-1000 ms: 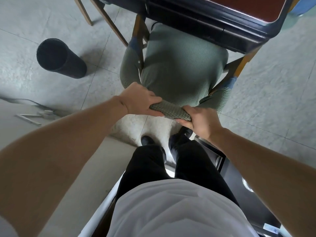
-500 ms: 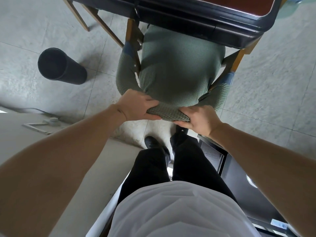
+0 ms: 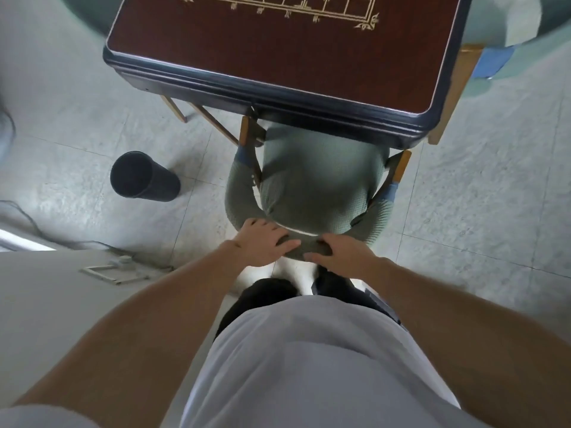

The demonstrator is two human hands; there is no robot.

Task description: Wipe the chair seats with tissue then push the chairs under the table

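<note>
A wooden chair with a green knitted seat cushion [image 3: 318, 180] stands with its front tucked beneath the table [image 3: 278, 91], which has a dark red top with a gold pattern and a black rim. The curved green backrest [image 3: 312, 251] is nearest to me. My left hand [image 3: 262, 242] grips the top of the backrest on its left part, thumb lying along the rail. My right hand [image 3: 343, 254] grips it just to the right, thumb on the near side. No tissue is in sight.
A black cylindrical bin [image 3: 142, 177] stands on the tiled floor left of the chair. Another wooden chair frame with blue tape [image 3: 457, 88] sits at the table's right side. A cable [image 3: 46, 236] and a pale surface [image 3: 61, 304] lie at my left.
The chair has slid farther beneath the table with both hands on its backrest. My view has risen, so the table top now shows.
</note>
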